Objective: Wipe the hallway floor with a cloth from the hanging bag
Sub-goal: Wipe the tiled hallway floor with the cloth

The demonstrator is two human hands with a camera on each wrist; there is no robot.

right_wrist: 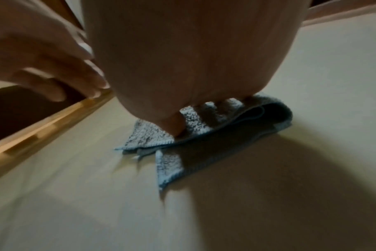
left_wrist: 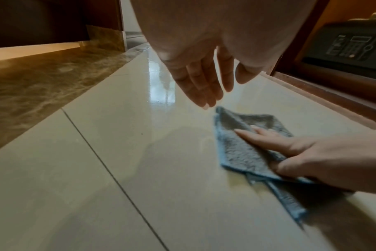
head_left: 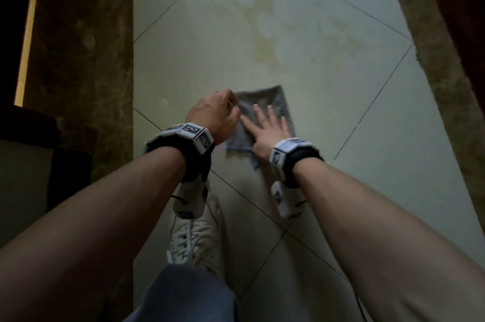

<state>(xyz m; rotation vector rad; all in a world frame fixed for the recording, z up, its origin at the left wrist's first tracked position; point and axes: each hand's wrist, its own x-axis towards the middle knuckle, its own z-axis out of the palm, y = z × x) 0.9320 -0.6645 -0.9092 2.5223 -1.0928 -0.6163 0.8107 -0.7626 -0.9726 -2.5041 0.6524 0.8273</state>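
Note:
A folded grey-blue cloth [head_left: 275, 98] lies on the pale tile floor [head_left: 341, 164] in front of me. My right hand [head_left: 267, 122] lies flat on it with straight, spread fingers and presses it down. From the left wrist, the right hand [left_wrist: 279, 144] covers the near half of the cloth [left_wrist: 240, 152]. A loose cloth corner [right_wrist: 170, 166] sticks out toward the right wrist camera. My left hand [head_left: 225, 106] hovers at the cloth's left edge. Its straight fingers [left_wrist: 208, 88] point down just above the far corner and hold nothing.
A yellowish stain [head_left: 262, 33] spreads on the tiles beyond the cloth. Brown marble strips border the tiles on the left [head_left: 78, 59] and right [head_left: 433, 59]. My white sneaker [head_left: 196, 232] stands behind the hands. A dark keypad box [left_wrist: 350, 45] sits in a wooden recess.

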